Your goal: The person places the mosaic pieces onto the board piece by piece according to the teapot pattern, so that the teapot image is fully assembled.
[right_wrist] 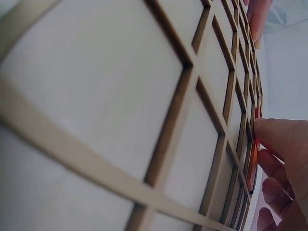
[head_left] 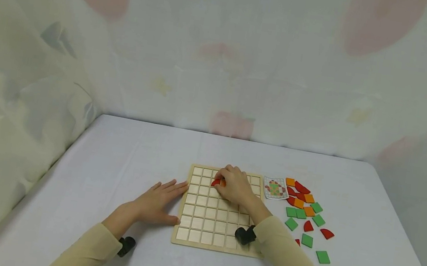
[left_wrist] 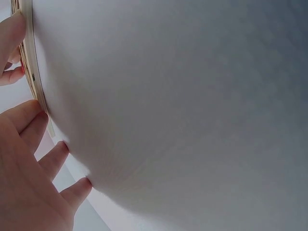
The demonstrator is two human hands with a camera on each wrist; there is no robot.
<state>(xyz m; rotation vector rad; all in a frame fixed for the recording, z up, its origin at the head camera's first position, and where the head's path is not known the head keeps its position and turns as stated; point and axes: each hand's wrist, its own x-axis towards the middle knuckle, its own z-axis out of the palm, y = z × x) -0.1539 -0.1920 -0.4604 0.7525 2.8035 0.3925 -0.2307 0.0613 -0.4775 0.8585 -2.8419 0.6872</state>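
A wooden grid board [head_left: 195, 236] lies flat on the table. My left hand [head_left: 158, 200] is spread beside it, fingertips and thumb against its left edge; in the left wrist view the fingers [left_wrist: 50, 161] reach down to the board's side and the white cloth. Over the board's upper middle, my right hand [head_left: 235, 186] pinches a small red piece [right_wrist: 257, 142] between thumb and fingers, mostly hidden by them. A red quarter-round piece [head_left: 215, 182] and an orange piece [head_left: 223, 182] show at its fingertips, at the grid squares.
Right of the board lies a pattern card [head_left: 275, 188] with a coloured design. Beyond it are scattered orange squares [head_left: 299, 203], green squares [head_left: 307, 240] and red quarter-round pieces [head_left: 327, 233]. A white cloth covers the table [head_left: 146, 141]; printed curtains hang behind and at the sides.
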